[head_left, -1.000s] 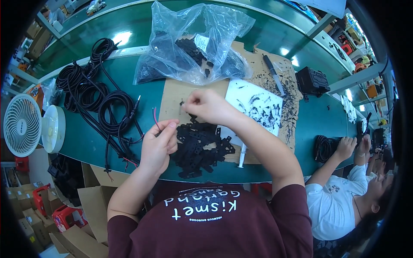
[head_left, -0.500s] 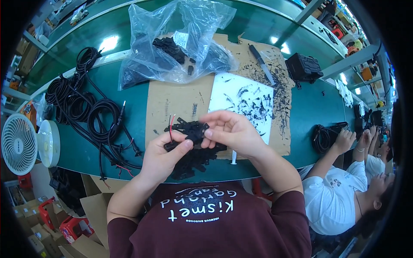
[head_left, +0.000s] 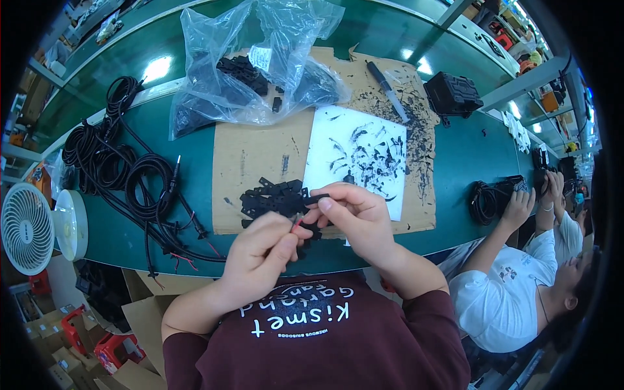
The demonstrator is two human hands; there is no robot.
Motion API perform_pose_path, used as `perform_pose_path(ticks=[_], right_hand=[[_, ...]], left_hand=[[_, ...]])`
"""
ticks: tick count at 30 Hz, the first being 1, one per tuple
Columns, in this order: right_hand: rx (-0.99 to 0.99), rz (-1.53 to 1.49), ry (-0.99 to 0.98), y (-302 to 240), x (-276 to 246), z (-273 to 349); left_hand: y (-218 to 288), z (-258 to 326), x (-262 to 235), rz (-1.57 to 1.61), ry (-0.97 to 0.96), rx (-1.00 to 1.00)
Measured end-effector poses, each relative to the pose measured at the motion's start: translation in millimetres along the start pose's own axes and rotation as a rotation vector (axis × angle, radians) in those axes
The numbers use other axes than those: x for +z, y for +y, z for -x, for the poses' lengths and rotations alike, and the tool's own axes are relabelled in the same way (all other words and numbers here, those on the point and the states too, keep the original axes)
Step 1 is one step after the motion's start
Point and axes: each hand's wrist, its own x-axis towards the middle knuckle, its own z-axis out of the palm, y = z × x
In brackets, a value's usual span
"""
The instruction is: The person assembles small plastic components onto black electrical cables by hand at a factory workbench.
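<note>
My left hand (head_left: 265, 252) pinching a red wire (head_left: 297, 224), right hand (head_left: 359, 211) pinching a black piece (head_left: 317, 199) near it, both partly blocking my distant view of the black pile (head_left: 268, 198), clear bag (head_left: 244, 107) beyond

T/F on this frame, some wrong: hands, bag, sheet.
1. The right hand pinches a black part near the left hand. True.
2. A clear plastic bag holds black pieces. True.
3. The left hand reaches into the bag. False: it holds a red wire.
4. The white sheet lies on the cardboard. True.
5. The sheet is spotless. False: black marks dot it.
6. The bag lies between the hands. False: it lies beyond them.
</note>
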Motion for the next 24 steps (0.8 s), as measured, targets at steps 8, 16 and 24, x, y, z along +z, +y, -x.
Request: perform_pose_path(ticks=[8,16,24], right_hand=[[0.004,-0.052,-0.025,8,1,8],[-0.248,0.132,-0.238,4,-4,4],[-0.246,0.344,-0.091,-2,1,11]], left_hand=[[-1,4,-2,0.149,-0.015,-0.112],[0,9,-5,0.467,-0.125,-0.342],[-5,2,4,-0.09,0.017,0.038]])
